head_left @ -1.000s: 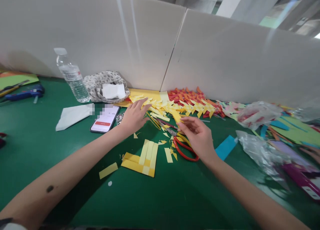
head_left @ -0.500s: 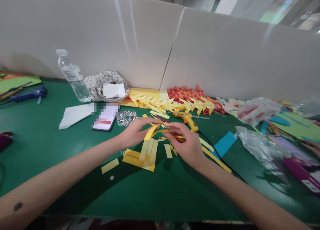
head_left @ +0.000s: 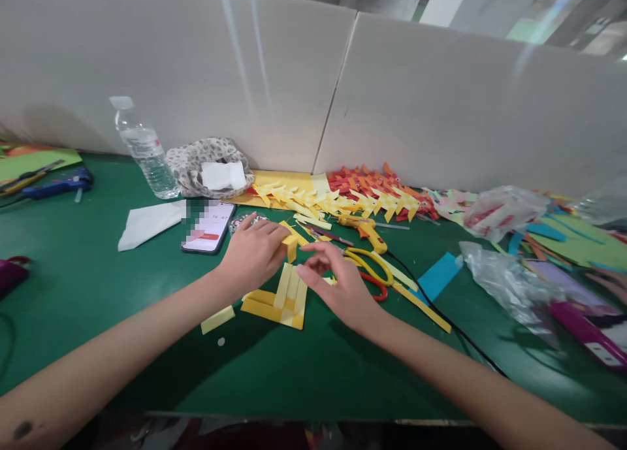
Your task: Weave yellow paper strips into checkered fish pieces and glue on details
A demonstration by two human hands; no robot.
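Observation:
My left hand [head_left: 252, 254] is closed on a folded yellow paper strip [head_left: 290, 246], whose end sticks out past the fingertips. Just right of it, my right hand [head_left: 337, 277] has its thumb and fingers apart, with nothing seen between them. Below the hands, a woven piece of yellow and pale-yellow strips [head_left: 291, 313] lies on the green table [head_left: 304, 385]. Yellow-handled scissors [head_left: 379, 267] and a red handle [head_left: 379, 287] lie beside my right hand. A pale-yellow strip [head_left: 218, 320] rests below my left forearm's wrist end.
Behind are a yellow glue gun [head_left: 367, 231], yellow paper fish shapes [head_left: 386, 204] and red ones [head_left: 362, 177]. A phone [head_left: 210, 228] and water bottle [head_left: 147, 149] stand or lie left; plastic wrap [head_left: 509, 293] and a cable [head_left: 455, 332] are right.
The hands have moved apart. My right hand has let go of the yellow strip, which is now folded in my left hand. The scissors handles have come into sight.

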